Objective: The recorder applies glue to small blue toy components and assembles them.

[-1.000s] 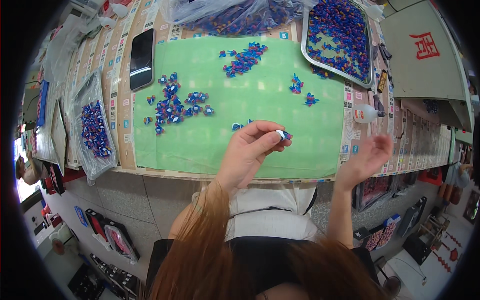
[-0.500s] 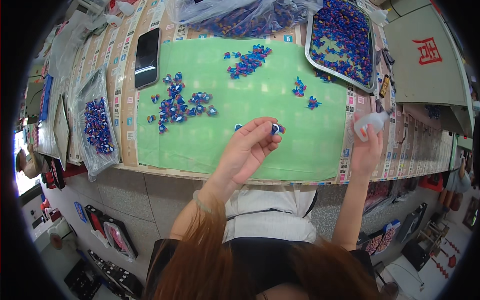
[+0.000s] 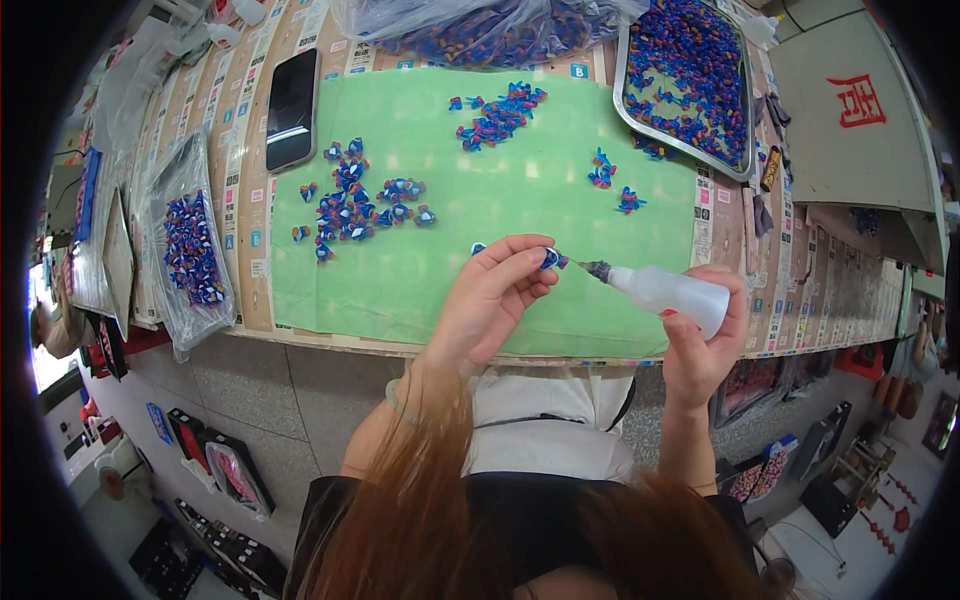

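Note:
My left hand [image 3: 505, 295] pinches a small blue, white and red plastic piece [image 3: 553, 259] between thumb and fingers, above the green mat [image 3: 480, 210]. My right hand [image 3: 705, 340] is wrapped round a translucent white squeeze bottle [image 3: 672, 296], tilted on its side. The bottle's dark, narrow nozzle tip points left and comes up close to the piece; whether they touch I cannot tell. On the mat's left lies a cluster of similar blue-and-white pieces [image 3: 350, 205]. Blue and red pieces [image 3: 503, 117] form a heap at the far middle. One whitish piece [image 3: 478, 248] sits beside my left hand, partly hidden.
A metal tray [image 3: 617, 95] of many small blue and orange pieces stands far right. Behind the mat lies a clear plastic bag [image 3: 480, 35] of pieces. A phone [image 3: 292, 112] and a plastic-lined tray [image 3: 165, 320] are left. A grey cabinet [image 3: 850, 160] borders the right.
My right hand has brought the bottle left and turned it from its right-pointing tilt, so its nozzle now faces the piece. My left hand stays nearly in place, still pinching the piece.

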`<action>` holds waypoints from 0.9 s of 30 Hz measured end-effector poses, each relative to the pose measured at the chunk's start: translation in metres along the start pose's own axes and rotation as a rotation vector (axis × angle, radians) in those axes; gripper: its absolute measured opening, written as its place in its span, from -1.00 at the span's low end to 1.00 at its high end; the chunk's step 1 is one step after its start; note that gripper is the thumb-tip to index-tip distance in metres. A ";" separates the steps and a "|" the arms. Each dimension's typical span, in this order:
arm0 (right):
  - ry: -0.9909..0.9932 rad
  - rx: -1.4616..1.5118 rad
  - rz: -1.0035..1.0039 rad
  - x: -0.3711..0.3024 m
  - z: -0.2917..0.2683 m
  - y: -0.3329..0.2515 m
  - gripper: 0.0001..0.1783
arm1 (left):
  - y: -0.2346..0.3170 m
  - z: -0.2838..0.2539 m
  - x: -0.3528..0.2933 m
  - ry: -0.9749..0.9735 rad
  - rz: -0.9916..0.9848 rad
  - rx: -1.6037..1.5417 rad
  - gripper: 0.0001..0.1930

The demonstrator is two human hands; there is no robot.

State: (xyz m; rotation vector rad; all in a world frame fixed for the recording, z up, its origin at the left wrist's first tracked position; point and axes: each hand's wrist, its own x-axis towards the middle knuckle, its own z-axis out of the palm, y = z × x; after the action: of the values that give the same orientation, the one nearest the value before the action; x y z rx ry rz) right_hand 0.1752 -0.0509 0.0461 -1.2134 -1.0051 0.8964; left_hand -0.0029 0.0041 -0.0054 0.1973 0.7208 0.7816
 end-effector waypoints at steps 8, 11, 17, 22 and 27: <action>-0.005 -0.104 0.004 -0.002 0.002 0.003 -0.61 | 0.000 0.001 -0.001 -0.002 -0.020 0.010 -0.82; -0.008 -0.120 0.012 -0.001 0.003 0.004 -0.62 | 0.000 0.003 -0.001 0.002 -0.021 -0.026 -0.82; 0.000 -0.101 0.029 -0.002 0.001 0.003 -0.64 | 0.000 0.004 0.000 0.012 -0.028 -0.027 -0.82; -0.021 -0.120 0.020 -0.001 0.001 0.003 -0.64 | -0.001 0.005 -0.001 0.005 -0.026 -0.019 -0.82; 0.154 0.200 0.066 0.003 -0.010 0.005 -0.69 | 0.001 0.001 0.000 0.000 -0.017 -0.011 -0.82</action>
State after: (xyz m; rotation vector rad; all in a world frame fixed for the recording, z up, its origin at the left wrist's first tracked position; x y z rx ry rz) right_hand 0.1851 -0.0502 0.0407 -1.1329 -0.7374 0.9173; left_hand -0.0031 0.0048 -0.0036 0.1809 0.7169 0.7693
